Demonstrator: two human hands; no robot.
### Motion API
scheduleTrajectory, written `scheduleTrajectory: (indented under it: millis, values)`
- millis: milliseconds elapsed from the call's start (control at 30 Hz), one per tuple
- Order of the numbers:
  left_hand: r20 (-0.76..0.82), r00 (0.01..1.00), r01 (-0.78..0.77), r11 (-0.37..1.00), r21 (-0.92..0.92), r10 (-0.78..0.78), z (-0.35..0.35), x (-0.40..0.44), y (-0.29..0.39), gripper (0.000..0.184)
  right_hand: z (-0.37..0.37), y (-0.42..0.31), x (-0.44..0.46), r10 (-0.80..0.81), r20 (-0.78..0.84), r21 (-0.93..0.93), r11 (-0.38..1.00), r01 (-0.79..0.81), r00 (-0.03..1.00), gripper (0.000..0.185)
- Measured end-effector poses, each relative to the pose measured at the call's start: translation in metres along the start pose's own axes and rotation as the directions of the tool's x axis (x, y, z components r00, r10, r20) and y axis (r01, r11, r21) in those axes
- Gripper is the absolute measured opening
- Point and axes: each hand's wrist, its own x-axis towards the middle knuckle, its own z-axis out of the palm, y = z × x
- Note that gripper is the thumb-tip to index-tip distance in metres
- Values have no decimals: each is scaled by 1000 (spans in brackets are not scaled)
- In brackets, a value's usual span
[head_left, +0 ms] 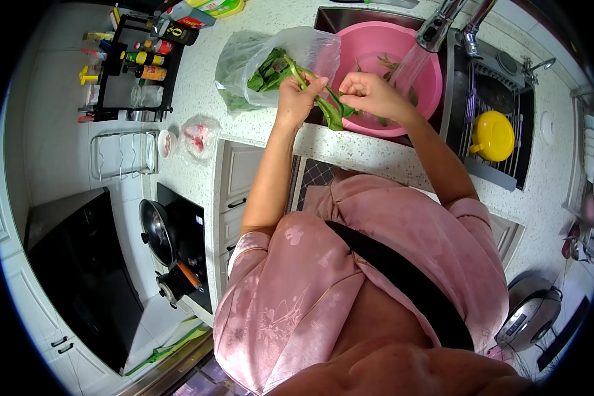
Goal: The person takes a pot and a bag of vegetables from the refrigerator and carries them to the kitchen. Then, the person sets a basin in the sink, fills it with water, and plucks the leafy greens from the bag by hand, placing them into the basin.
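My left hand (297, 100) is closed around the stems of a leafy green vegetable (331, 117), whose leaves hang down at the sink's front edge. To its right, my right hand (371, 96) pinches a leaf of the same vegetable between thumb and fingers. Behind my left hand, a clear plastic bag (311, 47) lies on the counter with more leafy greens (265, 78) at its mouth. In the sink stands a pink basin (383, 34) holding water and some loose greens. Water runs into it from the faucet (434, 32).
Right of the basin, a yellow pot-shaped vessel (494, 136) rests on a drying rack (470, 122). Bottles stand on a black rack (115, 79) at the left. A small bagged red-and-white item (197, 136) lies near the counter corner. A wok (157, 231) sits on the stove.
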Motion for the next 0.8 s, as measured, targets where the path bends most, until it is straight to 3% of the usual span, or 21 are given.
scheduleTrajectory:
  millis: [100, 200, 267, 300, 367, 467, 533, 600, 667, 800]
  values:
    - [-9, 1000, 3, 1000, -17, -4, 3, 0, 0, 12, -3, 10, 5, -64, 5, -132, 989, 64, 998, 5]
    - [-1, 1000, -12, 998, -65, 12, -5, 3, -7, 10, -3, 12, 4, -84, -115, -57, 995, 78, 990, 9]
    - [-26, 1000, -14, 991, -134, 10, -10, 3, -5, 10, -2, 0, -4, 2, -304, 4, 1000, -1, 953, 8]
    - [-52, 999, -17, 979, -204, 7, -12, 2, -3, 10, -4, 5, -4, 3, -303, 5, 1000, -1, 953, 8]
    - [-65, 998, -8, 968, -252, -9, -15, 2, 0, 9, -12, 15, -5, -39, -292, 189, 977, 98, 956, 8]
    - [-94, 995, -7, 964, -267, -19, -16, 3, -5, 11, -17, 13, -6, -11, -356, 161, 984, 73, 934, 9]
    - [-38, 997, 66, 984, -165, -74, -12, 2, -6, 13, -20, 6, -1, -54, -355, 113, 989, 100, 933, 10]
    - [12, 994, 108, 973, -203, -107, -5, -1, -9, 15, -20, -7, 2, -95, -354, 64, 990, 126, 930, 11]
    - [166, 979, 158, 956, -246, -119, 3, -3, -9, 15, -15, -20, 8, -93, -249, 103, 987, 121, 964, 11]
    - [232, 962, 172, 981, -92, -147, 16, -10, -7, 16, -8, -18, 20, -188, -211, -28, 982, 187, 959, 11]
